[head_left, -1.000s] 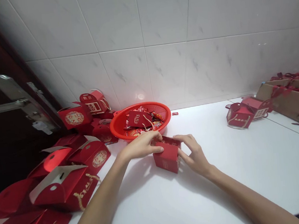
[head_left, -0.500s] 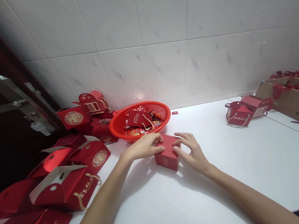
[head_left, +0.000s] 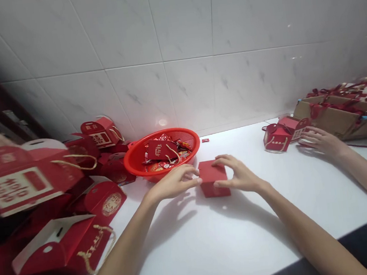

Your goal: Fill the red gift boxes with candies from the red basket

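Red box [head_left: 209, 175] turned vs prev.

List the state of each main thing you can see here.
Red box, top closed.
Left hand, fingers apart, at the box's left edge.
Right hand, gripping the box.
Red basket, open-topped, with packets inside.
Cardboard box, open-topped, filled.
Rope-handled box, front left, flap raised.
Co-worker's hand at right, fingers extended.
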Available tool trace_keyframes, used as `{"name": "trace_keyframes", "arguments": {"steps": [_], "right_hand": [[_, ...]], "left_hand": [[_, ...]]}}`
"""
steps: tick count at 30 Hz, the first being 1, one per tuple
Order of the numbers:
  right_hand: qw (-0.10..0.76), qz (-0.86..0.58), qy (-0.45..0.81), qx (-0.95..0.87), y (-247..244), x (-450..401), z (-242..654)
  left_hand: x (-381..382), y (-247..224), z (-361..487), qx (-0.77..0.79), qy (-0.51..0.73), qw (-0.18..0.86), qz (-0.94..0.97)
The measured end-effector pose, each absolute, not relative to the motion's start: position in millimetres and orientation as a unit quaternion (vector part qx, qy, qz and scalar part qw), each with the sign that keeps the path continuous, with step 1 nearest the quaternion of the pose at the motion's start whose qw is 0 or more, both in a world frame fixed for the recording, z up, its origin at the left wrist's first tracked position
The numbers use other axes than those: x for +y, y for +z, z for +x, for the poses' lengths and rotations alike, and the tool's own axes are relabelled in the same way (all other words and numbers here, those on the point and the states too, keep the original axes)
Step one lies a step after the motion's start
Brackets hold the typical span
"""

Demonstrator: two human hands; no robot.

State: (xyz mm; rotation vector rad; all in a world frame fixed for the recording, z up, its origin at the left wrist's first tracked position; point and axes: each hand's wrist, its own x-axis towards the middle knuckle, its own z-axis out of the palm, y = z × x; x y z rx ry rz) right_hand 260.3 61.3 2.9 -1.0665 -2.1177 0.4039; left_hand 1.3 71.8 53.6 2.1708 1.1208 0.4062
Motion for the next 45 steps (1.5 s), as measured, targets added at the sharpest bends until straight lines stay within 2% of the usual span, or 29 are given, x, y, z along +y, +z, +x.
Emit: {"name": "trace_keyframes", "arguments": {"steps": [7, 13, 17, 20, 24, 30, 33, 38, 45], "right_hand": [[0.483, -0.636, 0.027, -0.602, 15, 83, 361], [0.463, -0.713, -0.026, -0.526, -10, 85, 439], [0.495, -0.701, -0.102, -0.503, -30, 87, 471], [0.511, -0.717, -0.134, -0.455, -42, 91, 481], [0.506, -0.757, -0.138, -0.390, -41, 92, 471], [0.559, -0.653, -0.237, -0.452, -19, 87, 420], [0.561, -0.582, -0.254, -0.531, -13, 85, 383], [0.533, -0.530, -0.190, -0.632, -16, 81, 334], [0.523, -0.505, -0.112, -0.678, -27, 77, 311]], "left_hand": [[71, 61, -8, 0.436, 0.106, 0.305, 0.840], [71, 60, -10, 0.440, 0.101, 0.308, 0.837], [73, 59, -8, 0.432, 0.156, 0.304, 0.835], [79, 59, -8, 0.439, 0.266, 0.268, 0.815], [102, 57, -17, 0.492, 0.352, 0.153, 0.781], [155, 55, -26, 0.598, 0.205, -0.001, 0.775], [174, 58, -20, 0.623, 0.127, -0.016, 0.772], [186, 60, -13, 0.620, 0.012, -0.023, 0.784], [188, 56, -27, 0.639, 0.107, -0.066, 0.759]]}}
